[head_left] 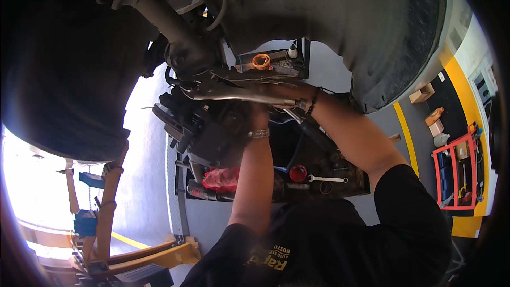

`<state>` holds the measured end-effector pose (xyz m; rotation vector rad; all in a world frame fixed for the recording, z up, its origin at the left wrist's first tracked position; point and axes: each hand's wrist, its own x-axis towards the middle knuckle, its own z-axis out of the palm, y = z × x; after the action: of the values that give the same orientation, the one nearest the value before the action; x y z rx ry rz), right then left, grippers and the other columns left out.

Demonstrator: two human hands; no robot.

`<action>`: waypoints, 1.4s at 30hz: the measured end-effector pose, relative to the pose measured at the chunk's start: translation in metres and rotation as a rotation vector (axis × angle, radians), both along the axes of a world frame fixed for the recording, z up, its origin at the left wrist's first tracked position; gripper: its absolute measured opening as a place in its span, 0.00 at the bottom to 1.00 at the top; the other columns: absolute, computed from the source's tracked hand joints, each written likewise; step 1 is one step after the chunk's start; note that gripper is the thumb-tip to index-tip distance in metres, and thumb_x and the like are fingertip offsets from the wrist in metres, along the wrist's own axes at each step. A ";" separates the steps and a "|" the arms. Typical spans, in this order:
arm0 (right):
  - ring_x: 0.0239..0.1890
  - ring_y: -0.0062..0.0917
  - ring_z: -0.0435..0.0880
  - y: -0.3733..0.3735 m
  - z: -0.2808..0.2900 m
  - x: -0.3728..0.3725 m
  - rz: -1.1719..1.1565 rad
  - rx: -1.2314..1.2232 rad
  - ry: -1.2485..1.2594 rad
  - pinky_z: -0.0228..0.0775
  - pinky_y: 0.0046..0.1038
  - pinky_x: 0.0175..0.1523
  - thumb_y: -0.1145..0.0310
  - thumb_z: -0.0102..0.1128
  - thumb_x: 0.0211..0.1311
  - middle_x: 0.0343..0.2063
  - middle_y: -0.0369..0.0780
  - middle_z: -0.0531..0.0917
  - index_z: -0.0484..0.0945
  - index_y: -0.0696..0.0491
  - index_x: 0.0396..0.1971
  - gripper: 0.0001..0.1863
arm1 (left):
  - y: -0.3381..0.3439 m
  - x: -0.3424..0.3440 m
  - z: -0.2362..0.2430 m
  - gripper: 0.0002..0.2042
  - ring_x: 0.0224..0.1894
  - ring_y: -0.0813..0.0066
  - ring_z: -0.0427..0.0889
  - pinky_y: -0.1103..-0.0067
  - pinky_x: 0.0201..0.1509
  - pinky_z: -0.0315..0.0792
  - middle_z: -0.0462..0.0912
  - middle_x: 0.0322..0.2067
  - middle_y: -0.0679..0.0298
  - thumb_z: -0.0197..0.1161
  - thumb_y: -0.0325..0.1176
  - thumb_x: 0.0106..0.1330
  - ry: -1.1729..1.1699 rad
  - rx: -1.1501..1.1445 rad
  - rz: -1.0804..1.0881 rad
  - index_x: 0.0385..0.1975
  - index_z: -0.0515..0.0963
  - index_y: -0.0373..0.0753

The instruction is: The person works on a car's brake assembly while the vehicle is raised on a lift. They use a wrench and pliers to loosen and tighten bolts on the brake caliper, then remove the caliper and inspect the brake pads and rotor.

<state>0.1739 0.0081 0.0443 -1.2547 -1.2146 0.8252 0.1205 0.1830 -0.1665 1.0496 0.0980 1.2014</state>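
Observation:
Under a raised car's wheel arch, both my hands are up among the suspension parts. My left hand (259, 114) is beside the dark brake and hub assembly (218, 133), below a bare metal rod (239, 94); its fingers are hidden behind the parts. My right hand (304, 93) is at the right end of that rod, near its nut-like tip. The rod and shadow cover its fingers, so any grip cannot be made out. The dirty strut (162, 18) runs down from upper left to the hub.
Below my hands lies a dark tool tray with a red rag (221, 179), a combination wrench (328, 179) and a red round cup (298, 172). Behind stands another tray with an orange cup (261, 61). Yellow lift arms (154, 258) are lower left, a red rack (456, 172) right.

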 end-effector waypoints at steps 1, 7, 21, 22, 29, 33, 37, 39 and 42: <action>0.50 0.38 0.81 -0.002 0.007 -0.002 -0.043 -0.033 -0.128 0.73 0.37 0.56 0.57 0.45 0.78 0.46 0.46 0.82 0.74 0.54 0.55 0.18 | -0.003 0.000 0.001 0.18 0.51 0.73 0.77 0.76 0.56 0.74 0.75 0.54 0.61 0.58 0.39 0.76 -0.035 -0.052 -0.026 0.58 0.71 0.35; 0.47 0.37 0.81 -0.016 0.006 -0.020 -0.253 0.145 -0.644 0.74 0.37 0.55 0.54 0.44 0.78 0.44 0.46 0.82 0.75 0.56 0.50 0.19 | -0.022 -0.009 0.011 0.19 0.52 0.73 0.76 0.75 0.58 0.72 0.76 0.53 0.60 0.59 0.36 0.75 0.750 0.410 0.498 0.60 0.69 0.35; 0.51 0.37 0.81 0.000 -0.025 -0.005 -0.125 0.135 -0.394 0.72 0.35 0.59 0.56 0.49 0.74 0.49 0.47 0.82 0.77 0.55 0.50 0.18 | -0.088 -0.031 0.127 0.24 0.50 0.69 0.77 0.72 0.54 0.73 0.77 0.49 0.56 0.54 0.48 0.76 0.412 0.051 0.078 0.59 0.70 0.32; 0.51 0.37 0.81 -0.001 -0.022 -0.006 -0.218 0.143 -0.555 0.72 0.36 0.59 0.57 0.50 0.74 0.49 0.46 0.82 0.77 0.55 0.51 0.18 | -0.089 -0.033 0.128 0.24 0.49 0.69 0.77 0.72 0.53 0.73 0.78 0.48 0.56 0.54 0.48 0.76 0.380 0.051 0.097 0.58 0.70 0.32; 0.51 0.37 0.80 0.003 0.012 -0.011 -0.286 0.086 -0.907 0.72 0.37 0.57 0.60 0.49 0.74 0.48 0.45 0.82 0.76 0.55 0.50 0.16 | -0.068 -0.024 0.095 0.22 0.52 0.66 0.76 0.70 0.58 0.71 0.77 0.52 0.55 0.56 0.46 0.75 0.689 0.560 0.524 0.55 0.73 0.32; 0.53 0.40 0.81 -0.013 0.016 -0.020 -0.183 -0.067 -0.549 0.73 0.37 0.60 0.65 0.49 0.72 0.53 0.48 0.80 0.72 0.54 0.57 0.18 | -0.075 -0.023 0.097 0.22 0.55 0.67 0.76 0.72 0.60 0.70 0.76 0.55 0.55 0.56 0.43 0.75 0.401 0.180 0.158 0.59 0.70 0.33; 0.55 0.42 0.80 -0.012 0.018 -0.023 -0.236 0.113 -0.748 0.73 0.38 0.60 0.66 0.51 0.70 0.53 0.50 0.80 0.73 0.53 0.58 0.19 | -0.080 -0.026 0.105 0.20 0.56 0.69 0.75 0.73 0.62 0.70 0.74 0.57 0.58 0.55 0.40 0.76 0.455 0.238 0.214 0.61 0.69 0.33; 0.56 0.43 0.79 -0.006 0.016 -0.020 -0.242 0.007 -0.818 0.73 0.39 0.60 0.66 0.51 0.69 0.52 0.51 0.80 0.74 0.53 0.57 0.18 | -0.076 -0.026 0.103 0.21 0.56 0.69 0.74 0.73 0.62 0.69 0.74 0.57 0.58 0.55 0.41 0.77 0.433 0.264 0.243 0.61 0.69 0.33; 0.55 0.43 0.79 0.003 0.005 -0.015 -0.270 -0.155 -0.940 0.72 0.41 0.61 0.67 0.52 0.68 0.51 0.51 0.80 0.75 0.54 0.55 0.18 | -0.068 -0.019 0.093 0.21 0.57 0.69 0.74 0.73 0.63 0.69 0.74 0.57 0.58 0.54 0.42 0.77 0.345 0.226 0.199 0.61 0.69 0.33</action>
<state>0.1587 0.0116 0.0491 -1.9850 -1.6584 0.0892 0.1011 0.1148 -0.0738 1.4682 0.3483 1.2173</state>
